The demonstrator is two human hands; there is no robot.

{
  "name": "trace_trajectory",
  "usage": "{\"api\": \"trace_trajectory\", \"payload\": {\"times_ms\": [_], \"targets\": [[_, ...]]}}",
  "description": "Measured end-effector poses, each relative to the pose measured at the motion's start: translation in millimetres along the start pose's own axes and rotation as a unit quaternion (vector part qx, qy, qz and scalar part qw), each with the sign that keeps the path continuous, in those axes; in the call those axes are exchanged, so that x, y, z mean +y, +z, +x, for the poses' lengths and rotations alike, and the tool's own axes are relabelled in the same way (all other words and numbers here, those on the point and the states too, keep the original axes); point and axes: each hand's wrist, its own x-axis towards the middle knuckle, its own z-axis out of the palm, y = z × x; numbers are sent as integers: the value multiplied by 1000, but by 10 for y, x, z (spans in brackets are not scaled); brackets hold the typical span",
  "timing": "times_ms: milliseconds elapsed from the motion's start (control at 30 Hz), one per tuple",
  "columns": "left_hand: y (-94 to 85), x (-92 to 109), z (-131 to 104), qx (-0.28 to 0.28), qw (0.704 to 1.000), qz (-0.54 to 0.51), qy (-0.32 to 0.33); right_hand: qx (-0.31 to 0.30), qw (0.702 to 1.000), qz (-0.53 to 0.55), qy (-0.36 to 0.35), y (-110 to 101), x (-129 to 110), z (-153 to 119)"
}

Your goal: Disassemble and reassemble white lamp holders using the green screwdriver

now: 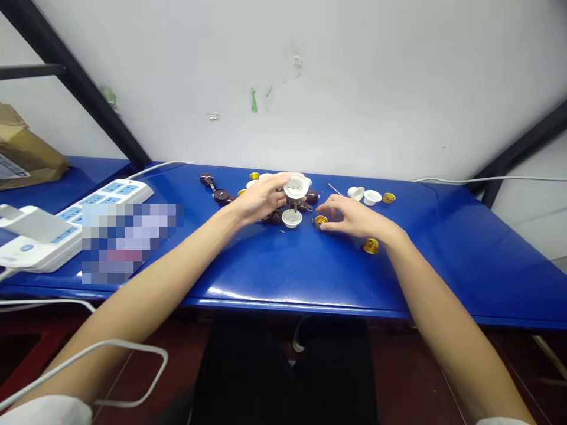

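Note:
My left hand (263, 198) grips a white round socket part (296, 186) by its edge, its face with small holes turned toward me. Directly below it, a white cup-shaped part (292, 219) has metal prongs standing in or behind it; whether the two are joined I cannot tell. My right hand (349, 216) is open, thumb and fingers apart, beside a gold threaded ring (321, 222). The thumb tip overlaps that ring's edge, and contact is unclear. Another gold threaded shell (371, 246) lies below the right wrist. A tiny pin (282, 231) lies near the white cup.
Dark brown parts (221, 196) lie left of and behind my left hand. White cups (372, 197) and a gold shell (388, 198) stand at back right. A white power strip (128, 190) and a pixelated item (133, 242) occupy the left of the blue table (266, 271).

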Motion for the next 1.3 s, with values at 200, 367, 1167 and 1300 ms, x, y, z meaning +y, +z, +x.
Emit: {"api": "trace_trajectory", "payload": {"times_ms": [200,367,1167,1300], "targets": [[19,10,-7,1,1000,7,-3,-21,999,-13,-23,14,34,19],[38,25,-14,-22,1000,9,-5,19,999,13,-48,14,-20,3],[123,-1,-61,-89,995,30,-31,265,949,0,-173,103,-432,14],[133,-8,-68,-91,994,39,-36,256,951,-1,-172,118,-435,14]]}}
